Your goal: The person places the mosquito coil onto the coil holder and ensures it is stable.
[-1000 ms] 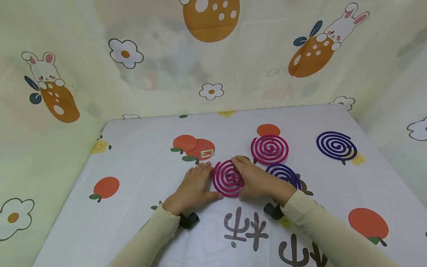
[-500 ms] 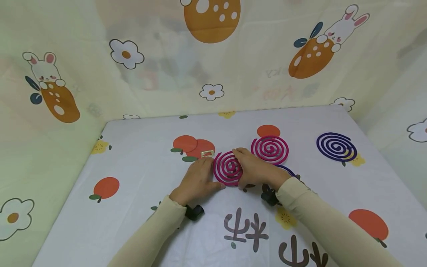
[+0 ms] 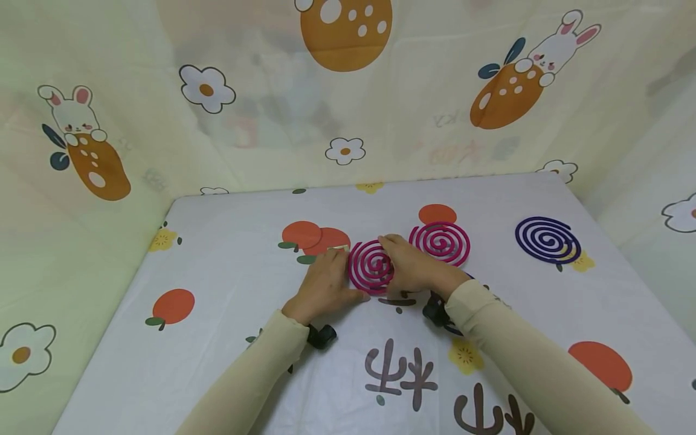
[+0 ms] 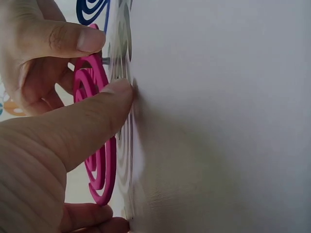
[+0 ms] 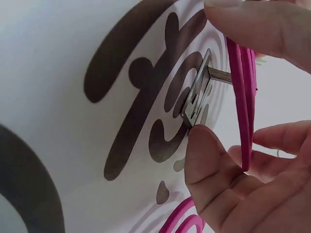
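A pink mosquito coil lies level between my two hands, slightly above the table. My left hand holds its left side, thumb along the near rim and fingers at the far rim. Around the right side curl the thumb and fingers of my right hand. In the right wrist view a flat metal stand sits under the coil, its upright prong reaching the coil's underside. The left wrist view shows the left thumb crossing in front of the coil's edge.
A second pink coil lies just beyond the right hand, and a dark blue coil farther right. Another blue coil is mostly hidden by the right arm. A small gold-coloured metal piece lies behind the left fingers.
Both hands have moved away from the body, carrying the pink coil with them. The right forearm now covers most of the nearer blue coil; the left fingers partly cover the gold-coloured piece.
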Motion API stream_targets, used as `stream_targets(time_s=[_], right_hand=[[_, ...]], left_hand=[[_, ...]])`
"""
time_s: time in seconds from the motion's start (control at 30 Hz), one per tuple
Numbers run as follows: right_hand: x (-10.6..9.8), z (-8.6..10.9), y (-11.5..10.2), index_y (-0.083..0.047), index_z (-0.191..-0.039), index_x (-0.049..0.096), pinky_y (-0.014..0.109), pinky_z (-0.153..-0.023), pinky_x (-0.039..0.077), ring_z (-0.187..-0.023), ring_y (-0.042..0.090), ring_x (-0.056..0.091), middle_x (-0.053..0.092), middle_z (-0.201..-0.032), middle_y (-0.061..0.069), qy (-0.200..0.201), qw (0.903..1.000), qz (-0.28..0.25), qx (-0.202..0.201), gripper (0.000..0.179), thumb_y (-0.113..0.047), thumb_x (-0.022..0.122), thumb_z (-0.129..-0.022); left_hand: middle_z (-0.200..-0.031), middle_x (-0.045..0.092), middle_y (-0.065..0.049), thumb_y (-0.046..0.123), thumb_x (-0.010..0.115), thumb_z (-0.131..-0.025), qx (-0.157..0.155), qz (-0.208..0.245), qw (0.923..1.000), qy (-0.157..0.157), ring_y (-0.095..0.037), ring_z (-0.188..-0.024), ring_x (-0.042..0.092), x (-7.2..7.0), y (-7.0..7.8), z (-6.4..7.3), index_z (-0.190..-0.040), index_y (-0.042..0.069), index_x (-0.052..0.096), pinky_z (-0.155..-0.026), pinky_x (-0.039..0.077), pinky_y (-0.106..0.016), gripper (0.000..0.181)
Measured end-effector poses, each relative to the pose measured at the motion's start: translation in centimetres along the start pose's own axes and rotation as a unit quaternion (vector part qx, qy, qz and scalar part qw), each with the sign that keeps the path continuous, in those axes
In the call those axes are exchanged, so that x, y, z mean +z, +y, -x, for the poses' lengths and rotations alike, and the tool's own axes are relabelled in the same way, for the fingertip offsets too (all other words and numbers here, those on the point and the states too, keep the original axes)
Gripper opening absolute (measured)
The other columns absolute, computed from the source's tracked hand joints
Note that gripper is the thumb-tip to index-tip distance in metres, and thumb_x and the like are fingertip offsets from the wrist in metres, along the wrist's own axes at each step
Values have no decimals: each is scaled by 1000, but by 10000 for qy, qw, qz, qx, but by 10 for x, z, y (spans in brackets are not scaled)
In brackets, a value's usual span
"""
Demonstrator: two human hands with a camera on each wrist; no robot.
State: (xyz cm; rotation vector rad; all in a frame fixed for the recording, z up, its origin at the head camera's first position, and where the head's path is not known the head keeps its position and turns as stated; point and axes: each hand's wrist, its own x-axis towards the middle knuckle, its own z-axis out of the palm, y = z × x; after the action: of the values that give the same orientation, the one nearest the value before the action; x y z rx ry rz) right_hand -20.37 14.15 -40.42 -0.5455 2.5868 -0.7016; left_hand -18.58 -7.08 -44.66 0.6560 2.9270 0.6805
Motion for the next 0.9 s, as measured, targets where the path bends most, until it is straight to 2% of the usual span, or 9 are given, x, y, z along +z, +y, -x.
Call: stream_targets(time_s=[0.13,0.43,0.63,0.9], right_hand=[[-1,-2,1,7,-162,23,54,-114,43,-145,42,42,27,-165,26,-17,10000,-78,43,113,-10,93,-75],[-2,-5,2,4,-163,21,55,-111,45,-145,43,42,25,-166,25,31,9999,-86,110,115,-11,93,-75],[-1,-7,5,5,-163,20,55,-111,46,-143,43,43,26,-165,27,154,9998,-82,51,114,-10,92,-76],[-2,-8,6,9,-161,22,55,-111,46,-141,44,46,29,-162,29,307,9995,3,-18,109,-10,90,-78]], left_hand=[[-130,60,-15,45,92,-76,-121,-25,9999,5,-29,-117,54,1,1,-1,-142,0,53,-99,51,-46,89],[-141,56,-16,50,89,-79,-300,-225,9993,19,-32,-126,51,4,2,-4,-149,0,50,-104,48,-52,94],[-140,56,-14,51,88,-80,-480,-329,9983,-17,-30,-126,49,4,3,-6,-151,3,50,-105,45,-52,94],[-136,56,-13,49,87,-81,-532,-261,9982,24,-29,-124,48,6,6,-8,-149,3,52,-103,45,-50,89]])
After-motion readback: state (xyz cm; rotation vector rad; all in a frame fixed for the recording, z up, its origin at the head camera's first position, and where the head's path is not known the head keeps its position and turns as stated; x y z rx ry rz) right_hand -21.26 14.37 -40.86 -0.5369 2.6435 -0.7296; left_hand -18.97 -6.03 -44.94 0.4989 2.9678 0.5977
